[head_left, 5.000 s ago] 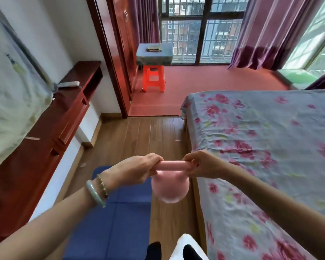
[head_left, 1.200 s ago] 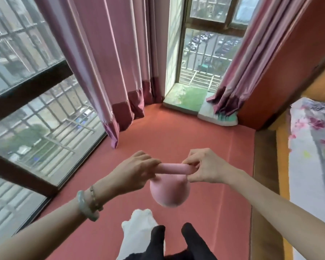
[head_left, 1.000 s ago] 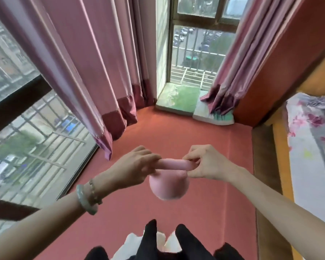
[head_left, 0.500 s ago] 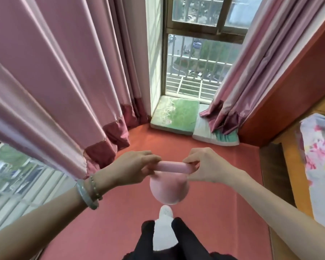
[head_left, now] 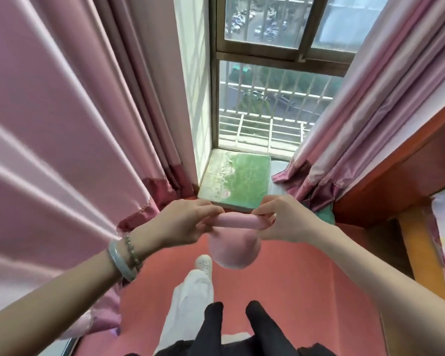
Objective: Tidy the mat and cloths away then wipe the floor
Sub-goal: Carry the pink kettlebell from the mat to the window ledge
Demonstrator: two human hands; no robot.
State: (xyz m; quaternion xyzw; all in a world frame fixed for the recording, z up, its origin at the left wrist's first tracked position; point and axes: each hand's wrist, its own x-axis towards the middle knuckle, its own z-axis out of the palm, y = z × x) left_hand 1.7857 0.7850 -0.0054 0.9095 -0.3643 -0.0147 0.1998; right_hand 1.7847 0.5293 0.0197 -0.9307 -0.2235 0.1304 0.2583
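Hands are gripping a pink kettlebell (head_left: 233, 249) by its bar handle: the left hand (head_left: 188, 222) is curling round one end and the right hand (head_left: 283, 219) round the other, the round body hanging above the red floor (head_left: 306, 291). Beyond, a green pad (head_left: 239, 181) is lying on the window ledge between pink curtains (head_left: 62, 124).

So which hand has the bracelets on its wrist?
The left hand: a pale green bangle and bead bracelet sit on its wrist; the right hand has none. Both pinch the pink cloth.
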